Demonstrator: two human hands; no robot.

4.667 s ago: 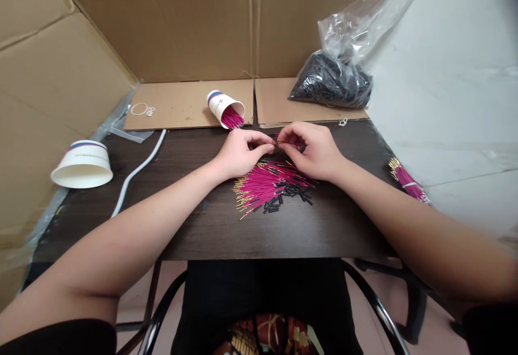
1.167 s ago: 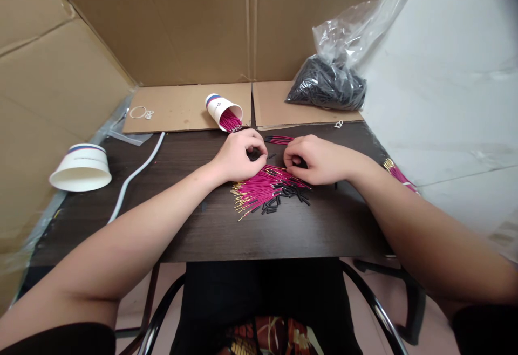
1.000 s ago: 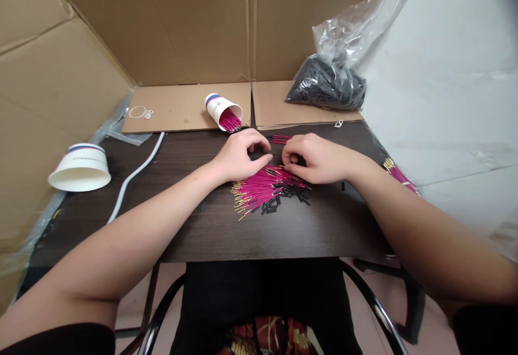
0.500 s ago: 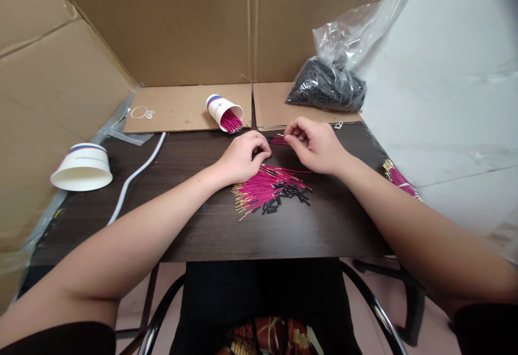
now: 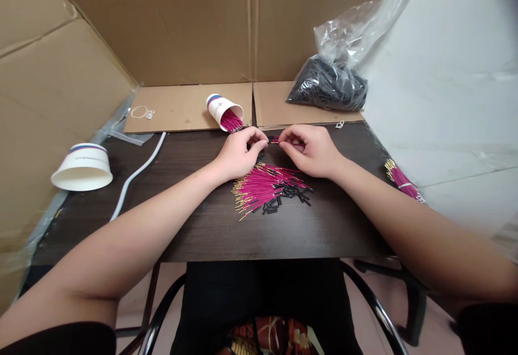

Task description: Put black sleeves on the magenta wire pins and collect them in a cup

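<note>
My left hand (image 5: 239, 152) is closed in a pinch, thumb against forefinger; what lies between the tips is too small to make out. Facing it, a short gap away, my right hand (image 5: 309, 149) pinches a magenta wire, mostly hidden by the fingers. Between and behind the fingertips lie wires with black sleeves (image 5: 274, 140) on the table. Below my hands, a fanned pile of magenta wires (image 5: 259, 188) with gold-coloured ends is spread out. Short black tube pieces (image 5: 273, 204) are scattered along its right and near sides.
A tipped paper cup (image 5: 216, 108) holds more wires behind my left hand. Another paper cup (image 5: 81, 174) lies left, near a pale hose (image 5: 135, 174). A plastic bag of black pieces (image 5: 327, 85) rests back right. A banded wire bundle (image 5: 402, 181) sits at the right edge.
My right hand has shifted slightly left and down, and the gold wire tip at its fingers no longer shows. My left hand has moved slightly up, its fingertips now level with the right hand's.
</note>
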